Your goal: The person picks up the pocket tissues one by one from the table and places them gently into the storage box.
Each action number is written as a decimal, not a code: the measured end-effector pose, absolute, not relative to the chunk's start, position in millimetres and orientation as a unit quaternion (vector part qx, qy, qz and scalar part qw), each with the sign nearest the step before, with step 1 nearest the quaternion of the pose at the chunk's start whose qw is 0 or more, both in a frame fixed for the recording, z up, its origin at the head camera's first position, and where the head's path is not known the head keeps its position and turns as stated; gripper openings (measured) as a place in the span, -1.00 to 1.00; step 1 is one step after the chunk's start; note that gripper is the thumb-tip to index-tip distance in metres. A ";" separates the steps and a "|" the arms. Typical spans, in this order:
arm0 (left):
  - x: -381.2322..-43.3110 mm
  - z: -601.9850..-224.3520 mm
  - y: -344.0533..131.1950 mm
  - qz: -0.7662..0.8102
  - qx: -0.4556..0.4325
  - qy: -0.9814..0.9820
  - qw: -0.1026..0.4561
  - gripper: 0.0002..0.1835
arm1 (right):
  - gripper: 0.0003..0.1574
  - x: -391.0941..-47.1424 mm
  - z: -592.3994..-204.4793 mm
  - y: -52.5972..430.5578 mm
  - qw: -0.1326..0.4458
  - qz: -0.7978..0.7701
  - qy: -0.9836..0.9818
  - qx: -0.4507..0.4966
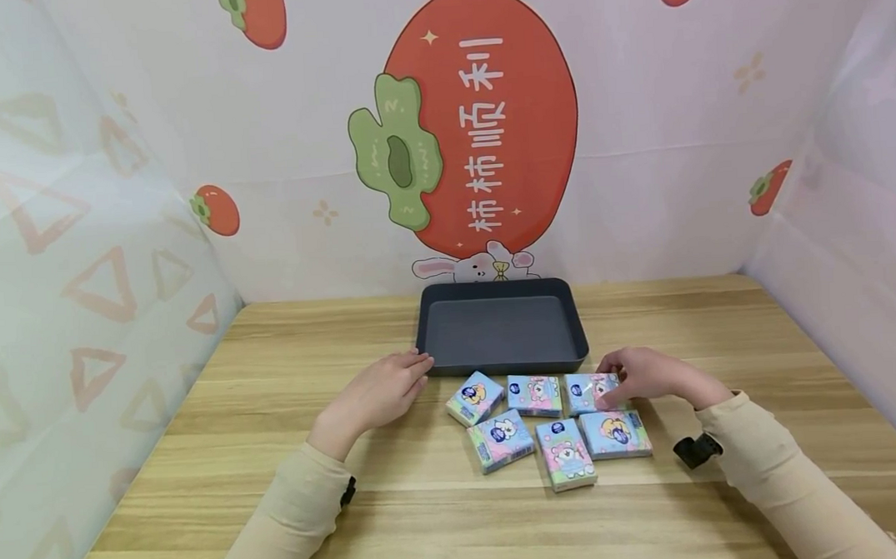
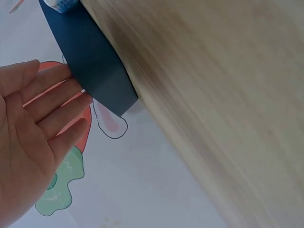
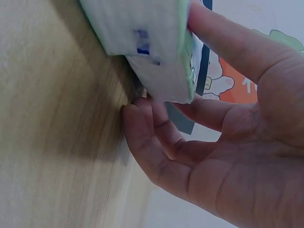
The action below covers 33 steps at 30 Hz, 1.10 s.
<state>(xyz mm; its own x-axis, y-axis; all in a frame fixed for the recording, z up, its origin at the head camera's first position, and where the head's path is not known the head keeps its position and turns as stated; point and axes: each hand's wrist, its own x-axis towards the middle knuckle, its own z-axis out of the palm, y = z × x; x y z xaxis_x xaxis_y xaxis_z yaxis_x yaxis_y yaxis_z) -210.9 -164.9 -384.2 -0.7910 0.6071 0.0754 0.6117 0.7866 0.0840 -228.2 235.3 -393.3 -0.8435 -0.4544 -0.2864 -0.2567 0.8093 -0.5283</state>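
Fingertips of my left hand (image 1: 381, 392) rest at the front left corner of a dark grey tray (image 1: 499, 331); in the left wrist view its fingers (image 2: 54, 97) are straight against the tray's side (image 2: 102, 76). My right hand (image 1: 651, 375) grips a small blue and pink tissue pack (image 1: 582, 393) in front of the tray's right corner, thumb on the near top and fingers curled behind. Seen from the right wrist, the white end of a pack (image 3: 164, 78) lies between thumb and fingers, close over the table.
More packs lie loosely on the wooden table (image 1: 398, 515): a tilted one (image 1: 474, 398) at the left, one (image 1: 534, 395) in the middle, and a nearer row with packs at left (image 1: 502, 440), centre (image 1: 566, 454) and right (image 1: 615, 433). A printed cloth wall (image 1: 299, 136) stands behind the tray.
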 end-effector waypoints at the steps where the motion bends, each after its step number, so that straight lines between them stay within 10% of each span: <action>1: -211.1 -384.2 -164.8 -0.051 -0.323 -0.945 0.023 -0.59 | -0.35 -228.1 -393.3 235.6 0.204 -0.242 0.929 -0.191; 33: -210.5 -382.2 -161.1 -0.029 -0.319 -0.947 0.036 -0.62 | -0.32 -226.5 -380.3 251.0 0.204 -0.354 0.908 -0.098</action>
<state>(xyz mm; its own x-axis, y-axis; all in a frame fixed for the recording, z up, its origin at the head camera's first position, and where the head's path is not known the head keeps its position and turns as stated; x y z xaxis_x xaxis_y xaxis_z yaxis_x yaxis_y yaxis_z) -210.5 -161.1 -382.2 -0.7941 0.6016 0.0860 0.6057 0.7950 0.0320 -226.5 251.0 -380.3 -0.8979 -0.3222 -0.3001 -0.0344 0.7307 -0.6818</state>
